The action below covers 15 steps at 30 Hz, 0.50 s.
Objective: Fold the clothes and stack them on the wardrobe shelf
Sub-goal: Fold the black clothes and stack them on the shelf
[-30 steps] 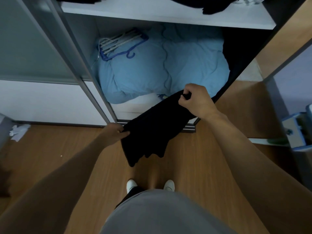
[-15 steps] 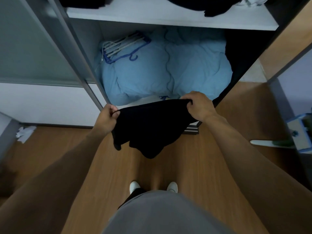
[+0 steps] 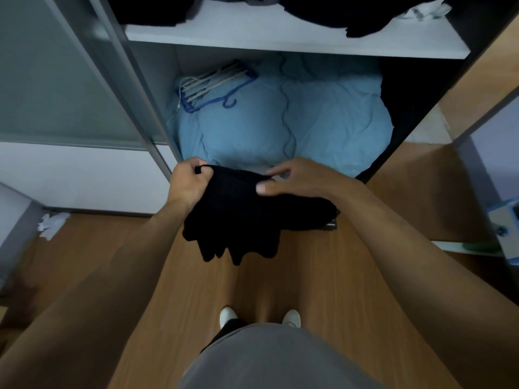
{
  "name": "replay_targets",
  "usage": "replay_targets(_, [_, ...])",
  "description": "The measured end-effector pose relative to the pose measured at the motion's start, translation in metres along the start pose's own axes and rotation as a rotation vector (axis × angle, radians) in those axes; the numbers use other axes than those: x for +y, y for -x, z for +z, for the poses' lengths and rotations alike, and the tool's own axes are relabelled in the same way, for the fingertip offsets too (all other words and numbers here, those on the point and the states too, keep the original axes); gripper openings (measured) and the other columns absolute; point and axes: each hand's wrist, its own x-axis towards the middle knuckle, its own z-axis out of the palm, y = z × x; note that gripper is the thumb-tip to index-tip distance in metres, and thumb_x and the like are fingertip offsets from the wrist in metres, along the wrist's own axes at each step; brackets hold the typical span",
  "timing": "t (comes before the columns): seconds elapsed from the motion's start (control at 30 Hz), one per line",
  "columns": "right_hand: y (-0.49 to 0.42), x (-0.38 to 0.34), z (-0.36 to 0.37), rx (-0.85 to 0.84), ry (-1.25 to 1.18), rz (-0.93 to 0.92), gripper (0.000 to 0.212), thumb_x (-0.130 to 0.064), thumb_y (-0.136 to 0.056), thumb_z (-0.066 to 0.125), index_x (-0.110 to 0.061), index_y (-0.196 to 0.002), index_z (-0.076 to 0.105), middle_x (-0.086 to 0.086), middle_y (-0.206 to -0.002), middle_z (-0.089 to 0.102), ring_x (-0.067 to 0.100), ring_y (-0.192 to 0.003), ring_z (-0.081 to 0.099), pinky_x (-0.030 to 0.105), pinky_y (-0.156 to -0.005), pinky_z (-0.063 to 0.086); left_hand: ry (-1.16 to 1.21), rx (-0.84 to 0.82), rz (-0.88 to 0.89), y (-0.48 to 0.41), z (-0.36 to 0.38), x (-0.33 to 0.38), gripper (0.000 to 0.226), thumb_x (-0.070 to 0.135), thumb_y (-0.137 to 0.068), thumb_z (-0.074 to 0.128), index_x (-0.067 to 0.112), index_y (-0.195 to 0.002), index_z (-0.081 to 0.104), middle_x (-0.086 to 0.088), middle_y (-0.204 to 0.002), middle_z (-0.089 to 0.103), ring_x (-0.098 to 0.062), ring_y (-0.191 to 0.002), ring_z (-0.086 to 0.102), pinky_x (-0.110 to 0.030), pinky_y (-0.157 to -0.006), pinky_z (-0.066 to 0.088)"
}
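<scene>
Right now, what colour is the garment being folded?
The garment is plain black, seen best in the head view.

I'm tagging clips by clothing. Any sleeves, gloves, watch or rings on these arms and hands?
Nothing worn shows: the left arm and right arm are bare to the frame's edge, with no sleeve or cuff. The left hand and right hand are ungloved, and no watch, band or ring is visible.

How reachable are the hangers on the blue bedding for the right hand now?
Probably, once freed: the right hand pinches the black garment, but nothing stands between it and the hangers.
</scene>
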Motion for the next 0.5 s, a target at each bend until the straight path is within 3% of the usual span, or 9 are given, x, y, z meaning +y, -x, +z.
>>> replay_targets(0.07, [0.000, 0.003, 0.004, -0.130, 0.182, 0.008, 0.026, -0.058, -0.072, 0.079, -0.053, -0.094, 0.065, -0.034, -0.077, 0.059, -0.011, -0.075, 0.059, 0.005, -0.063, 0.042, 0.000, -0.017, 0.059, -0.002, -0.006, 0.004, 0.014, 0.012, -0.088, 0.055, 0.020, -0.082, 0.065, 0.008, -0.076, 0.064, -0.002, -0.071, 0.058, -0.008, -0.067, 0.044])
replay_targets(0.13, [-0.004, 0.008, 0.004, -0.092, 0.362, 0.017, 0.006, -0.029, -0.084, 0.073, -0.027, -0.089, 0.069, -0.018, -0.074, 0.059, 0.007, -0.076, 0.061, 0.013, -0.057, 0.042, -0.029, -0.091, 0.114, -0.002, -0.011, 0.005, 0.018, 0.009, -0.087, 0.055, 0.024, -0.083, 0.064, 0.014, -0.077, 0.063, 0.005, -0.069, 0.057, -0.003, -0.065, 0.041])
replay_targets(0.2, [-0.006, 0.011, 0.003, -0.026, 0.417, -0.017, 0.013, -0.010, -0.087, 0.061, -0.018, -0.090, 0.070, -0.013, -0.073, 0.057, 0.011, -0.079, 0.057, 0.020, -0.058, 0.038, -0.049, -0.205, 0.124, 0.002, -0.015, 0.001, 0.021, 0.008, -0.086, 0.054, 0.026, -0.085, 0.065, 0.017, -0.073, 0.063, 0.006, -0.062, 0.056, -0.006, -0.060, 0.041])
replay_targets(0.27, [-0.006, 0.012, 0.002, 0.033, 0.356, -0.079, 0.028, -0.002, -0.086, 0.056, -0.016, -0.101, 0.075, -0.021, -0.071, 0.053, -0.002, -0.068, 0.052, 0.011, -0.058, 0.035, -0.059, -0.311, 0.106, 0.007, -0.019, -0.005, 0.024, 0.010, -0.085, 0.051, 0.028, -0.088, 0.066, 0.013, -0.073, 0.064, -0.001, -0.061, 0.056, -0.015, -0.059, 0.043])
replay_targets(0.33, [-0.006, 0.014, 0.001, 0.061, 0.239, -0.116, 0.025, 0.004, -0.083, 0.055, -0.010, -0.088, 0.075, -0.022, -0.061, 0.053, -0.005, -0.056, 0.053, 0.008, -0.056, 0.035, -0.073, -0.380, 0.106, 0.010, -0.021, -0.008, 0.029, 0.006, -0.088, 0.048, 0.028, -0.092, 0.067, -0.003, -0.084, 0.067, -0.012, -0.075, 0.061, -0.025, -0.068, 0.045])
replay_targets(0.43, [-0.007, 0.014, 0.001, 0.050, 0.023, -0.077, 0.012, 0.008, -0.077, 0.052, 0.005, -0.070, 0.061, -0.002, -0.059, 0.052, 0.004, -0.052, 0.048, 0.025, -0.057, 0.035, -0.103, -0.425, 0.133, 0.014, -0.023, -0.003, 0.035, 0.001, -0.084, 0.045, 0.029, -0.082, 0.065, 0.004, -0.080, 0.067, -0.007, -0.077, 0.062, -0.016, -0.068, 0.044])
replay_targets(0.5, [-0.009, 0.011, 0.005, 0.104, -0.155, -0.038, 0.028, 0.009, -0.074, 0.050, -0.008, -0.054, 0.059, -0.002, -0.053, 0.050, 0.011, -0.050, 0.047, 0.026, -0.054, 0.032, -0.170, -0.435, 0.170, 0.017, -0.020, 0.002, 0.034, -0.001, -0.079, 0.043, 0.028, -0.067, 0.057, 0.006, -0.066, 0.058, -0.011, -0.065, 0.055, -0.016, -0.056, 0.038])
